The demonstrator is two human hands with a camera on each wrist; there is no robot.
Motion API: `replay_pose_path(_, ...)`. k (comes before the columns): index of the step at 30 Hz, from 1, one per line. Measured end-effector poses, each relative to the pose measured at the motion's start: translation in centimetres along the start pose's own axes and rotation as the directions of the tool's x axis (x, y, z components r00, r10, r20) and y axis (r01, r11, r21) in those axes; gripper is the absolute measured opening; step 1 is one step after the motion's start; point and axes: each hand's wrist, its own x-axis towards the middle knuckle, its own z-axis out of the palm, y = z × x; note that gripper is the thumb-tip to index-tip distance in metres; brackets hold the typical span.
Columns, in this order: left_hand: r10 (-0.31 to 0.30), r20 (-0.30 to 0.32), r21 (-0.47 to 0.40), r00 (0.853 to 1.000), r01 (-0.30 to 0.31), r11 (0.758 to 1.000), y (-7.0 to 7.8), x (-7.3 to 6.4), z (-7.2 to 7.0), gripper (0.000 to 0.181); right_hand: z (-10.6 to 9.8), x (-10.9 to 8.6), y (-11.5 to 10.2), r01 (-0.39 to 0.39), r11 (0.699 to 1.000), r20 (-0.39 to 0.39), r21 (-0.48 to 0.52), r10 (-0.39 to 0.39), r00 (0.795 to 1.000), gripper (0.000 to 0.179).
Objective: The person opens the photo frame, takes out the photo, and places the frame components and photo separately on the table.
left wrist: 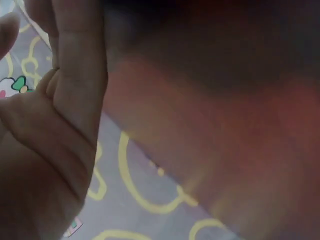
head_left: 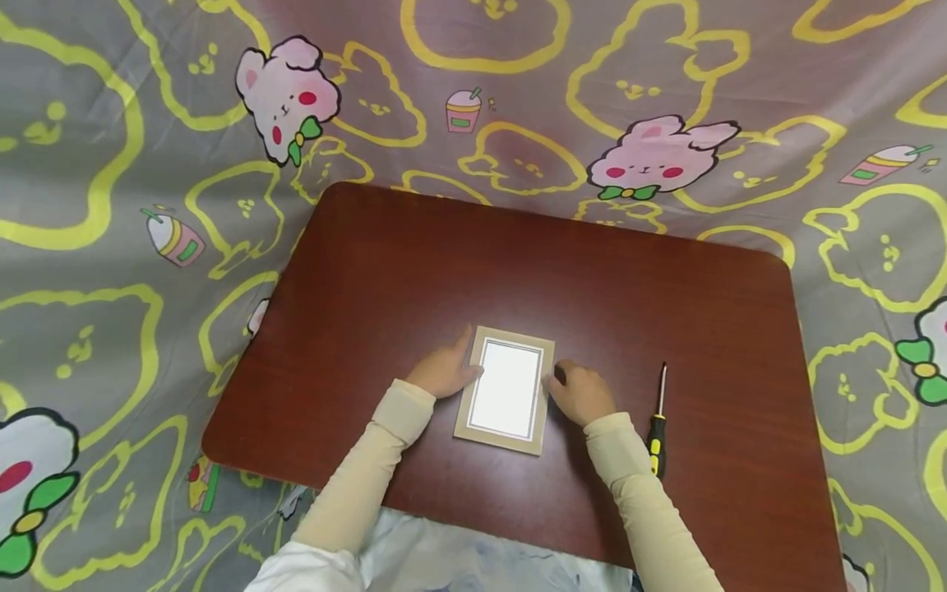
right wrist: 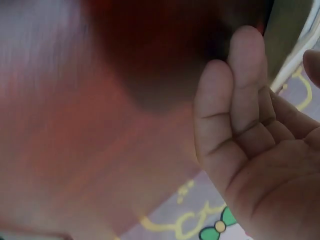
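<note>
A picture frame (head_left: 505, 391) with a beige border and a white middle is on the table in the head view, slightly tilted toward the person. My left hand (head_left: 442, 370) grips its left edge, thumb over the front border. On the opposite edge, my right hand (head_left: 584, 393) holds it, thumb at the border and fingers curled beside it. In the left wrist view the left hand (left wrist: 60, 115) shows its palm side. The right wrist view has the right hand (right wrist: 265, 135) with bent fingers against the beige edge of the frame (right wrist: 286, 37).
A screwdriver (head_left: 657, 432) with a black and yellow handle lies right of the right hand, its shaft toward the far side. The brown table (head_left: 414, 255) has rounded corners. Patterned grey cloth (head_left: 533, 99) hangs around it.
</note>
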Motion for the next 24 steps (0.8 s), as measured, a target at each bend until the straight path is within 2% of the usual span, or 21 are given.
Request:
replay_pose_path(4,-0.002,0.039,-0.013,0.999,0.003,1.000,0.1,0.1,0.7,0.095,0.7,-0.3,-0.4,-0.009,0.999,0.008,0.042,0.009,1.000,0.050)
replay_pose_path(13,-0.033,0.041,0.014,0.999,0.033,0.999,0.1,0.6,1.1,0.098,2.0,-0.2,-1.2,-0.038,0.982,0.019,0.187,0.035,0.999,0.060)
replay_pose_path(19,-0.045,0.015,0.019,0.999,0.045,0.999,0.2,0.9,1.3,0.097,1.9,-0.2,-1.6,-0.103,0.941,0.025,0.324,0.100,0.995,0.062)
replay_pose_path(24,-0.044,0.000,0.007,0.999,0.044,0.999,0.3,0.9,1.3,0.094,0.9,0.0,-1.9,-0.090,0.880,0.007,0.467,0.098,0.995,0.064)
